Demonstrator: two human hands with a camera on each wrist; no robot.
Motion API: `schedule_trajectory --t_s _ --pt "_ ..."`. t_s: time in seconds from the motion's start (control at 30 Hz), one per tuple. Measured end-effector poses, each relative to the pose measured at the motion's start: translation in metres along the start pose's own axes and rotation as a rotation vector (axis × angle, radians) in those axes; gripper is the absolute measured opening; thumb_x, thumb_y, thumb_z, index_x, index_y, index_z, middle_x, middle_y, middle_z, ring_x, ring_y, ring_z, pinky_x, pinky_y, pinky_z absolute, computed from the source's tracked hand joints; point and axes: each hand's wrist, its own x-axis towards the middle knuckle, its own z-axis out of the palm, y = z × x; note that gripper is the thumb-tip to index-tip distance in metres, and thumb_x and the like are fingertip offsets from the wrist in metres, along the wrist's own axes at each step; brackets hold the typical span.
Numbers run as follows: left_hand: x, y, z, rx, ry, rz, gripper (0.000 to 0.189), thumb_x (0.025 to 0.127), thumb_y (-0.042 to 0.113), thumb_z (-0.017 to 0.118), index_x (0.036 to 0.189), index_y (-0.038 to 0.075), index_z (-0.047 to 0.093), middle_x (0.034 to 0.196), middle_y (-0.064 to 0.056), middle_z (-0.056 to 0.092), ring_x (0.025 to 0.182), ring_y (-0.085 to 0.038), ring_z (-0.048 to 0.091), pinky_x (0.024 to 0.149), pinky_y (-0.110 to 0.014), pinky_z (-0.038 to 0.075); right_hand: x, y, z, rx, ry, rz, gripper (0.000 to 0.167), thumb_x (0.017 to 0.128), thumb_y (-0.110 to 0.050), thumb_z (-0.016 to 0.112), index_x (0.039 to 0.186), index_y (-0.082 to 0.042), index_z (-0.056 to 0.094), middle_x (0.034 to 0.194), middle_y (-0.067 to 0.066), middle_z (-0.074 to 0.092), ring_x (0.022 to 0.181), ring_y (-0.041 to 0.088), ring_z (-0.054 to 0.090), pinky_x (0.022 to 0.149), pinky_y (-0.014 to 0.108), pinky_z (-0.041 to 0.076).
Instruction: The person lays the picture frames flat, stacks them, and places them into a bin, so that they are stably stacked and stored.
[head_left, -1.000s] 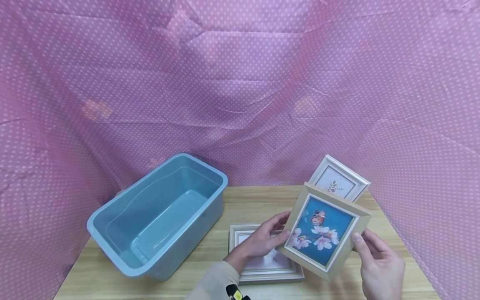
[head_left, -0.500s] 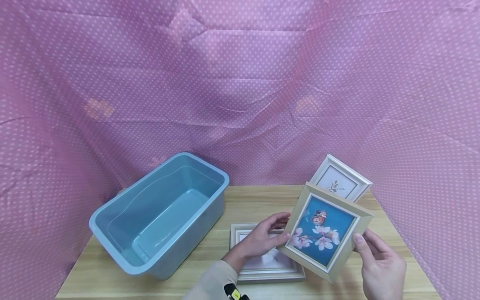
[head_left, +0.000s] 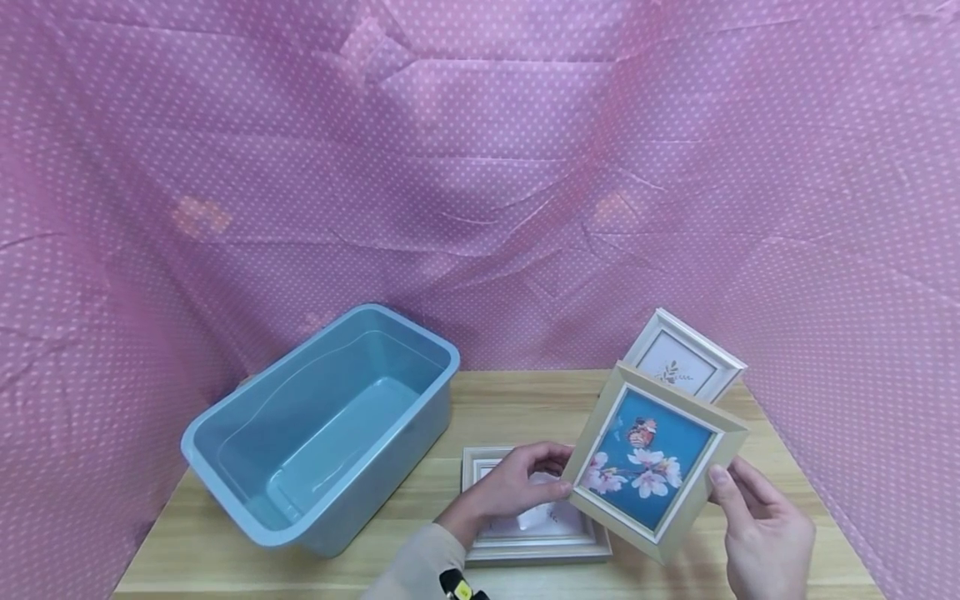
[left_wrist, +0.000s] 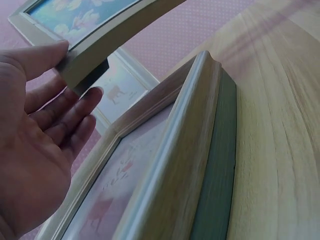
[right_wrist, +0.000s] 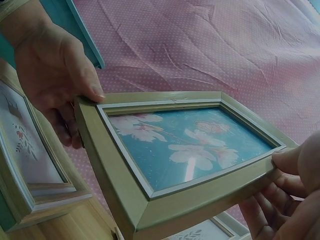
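As my left hand [head_left: 512, 487] slides lower to pinch the left corner of the blossom frame [head_left: 648, 468], my right hand [head_left: 770, 533] grips its right side, apparently steadying it near the right edge of the surface [head_left: 517, 408].

I see one picture frame [head_left: 651, 467] held up in the air: pale beige, deep-sided, white inner lip [right_wrist: 126, 151]. Print [head_left: 675, 433] is blue with pink-white blossoms [head_left: 651, 482] and an orange-red figure [head_left: 641, 432], too small for me to make out. Face toward the head cam, tilted, skewed clockwise. Left hand [head_left: 513, 487] pinches the lower-left corner, right hand [head_left: 767, 533] the right edge. Glare streak [right_wrist: 190, 170] over blossoms in right wrist view.
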Motion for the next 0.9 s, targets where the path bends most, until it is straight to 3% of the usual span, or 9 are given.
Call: schedule_trajectory --t_s 0.27,0.43,0.67,0.83,0.9 --pt "-0.006 -0.003 -0.006 -0.006 -0.084 0.005 0.045 0.102 0.008 0.071 0.144 -0.004 0.062 0.138 -0.024 0.069 0.113 0.002 0.064 0.111 -0.022 0.052 0.001 -0.001 -0.003 0.008 0.017 -0.005 0.038 0.095 0.006 0.076 0.098 -0.031 0.076 0.082 -0.019 0.079 0.064 0.0 0.075 0.075 0.006 0.058" --pt "-0.007 -0.003 -0.008 0.008 -0.111 0.025 0.037 0.102 0.004 0.071 0.137 -0.007 0.065 0.131 -0.027 0.07 0.109 0.001 0.066 0.105 -0.02 0.055 0.001 -0.001 -0.005 -0.012 0.023 0.004 0.038 0.095 0.005 0.076 0.098 -0.033 0.075 0.081 -0.021 0.079 0.063 0.0 0.075 0.077 0.003 0.057" --pt "-0.013 -0.003 -0.009 0.007 -0.063 0.039 0.038 0.099 0.005 0.074 0.134 -0.007 0.067 0.127 -0.028 0.072 0.104 -0.001 0.068 0.101 -0.021 0.058 0.002 -0.003 -0.003 -0.05 -0.011 0.045 0.032 0.095 0.003 0.078 0.102 -0.029 0.075 0.083 -0.018 0.079 0.067 0.001 0.075 0.076 0.005 0.058" --pt "-0.018 -0.006 -0.008 -0.003 -0.01 0.064 0.037 0.098 -0.001 0.073 0.134 -0.011 0.067 0.124 -0.032 0.073 0.101 0.004 0.068 0.098 -0.021 0.06 0.003 -0.001 -0.002 -0.007 -0.043 0.046 0.028 0.099 0.001 0.074 0.102 -0.027 0.076 0.086 -0.013 0.081 0.068 0.006 0.077 0.076 0.009 0.061" --pt "-0.019 -0.006 -0.009 -0.001 0.014 0.061 0.038 0.098 0.0 0.074 0.134 -0.01 0.067 0.123 -0.032 0.073 0.102 0.001 0.07 0.097 -0.021 0.061 0.004 -0.001 -0.001 0.008 -0.051 0.04 0.025 0.1 0.0 0.073 0.103 -0.025 0.076 0.088 -0.012 0.082 0.068 0.007 0.079 0.077 0.011 0.062"
